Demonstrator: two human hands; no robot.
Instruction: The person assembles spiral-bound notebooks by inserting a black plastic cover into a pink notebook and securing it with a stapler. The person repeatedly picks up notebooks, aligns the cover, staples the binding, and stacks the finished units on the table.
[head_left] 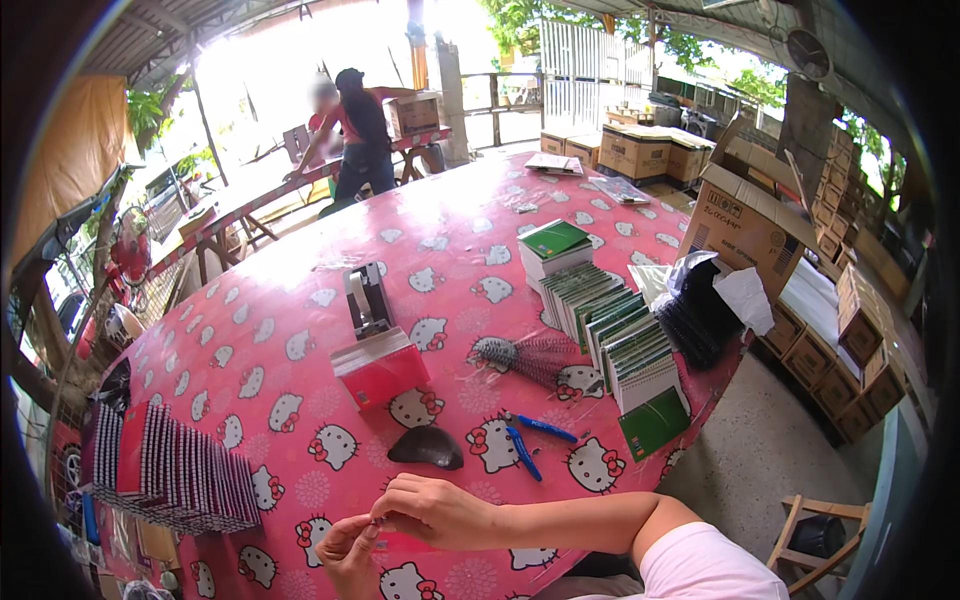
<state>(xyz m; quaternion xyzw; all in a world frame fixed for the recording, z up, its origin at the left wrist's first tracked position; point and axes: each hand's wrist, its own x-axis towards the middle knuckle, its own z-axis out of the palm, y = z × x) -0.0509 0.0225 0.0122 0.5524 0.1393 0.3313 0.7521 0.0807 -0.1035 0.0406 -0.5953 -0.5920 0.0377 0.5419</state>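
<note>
As your left hand (348, 553) and right hand (432, 508) are meeting over the pink cat-print tablecloth (300, 482), their fingertips are pinching a small dark piece (377, 521), too tiny to identify; blue-handled pliers (524, 455) are lying beyond your fingers to the right, nearer than green spiral notebooks (612, 325).

Right arm: bent at the elbow; sleeve (712, 566) covers the upper arm, and the bare forearm (570, 525) extends leftward. Right hand (428, 508): palm downward, fingers curled. Left hand (346, 552): raised from the lower edge, thumb upward. Both hands' fingertips converge; the exact grip is indistinct.
</note>
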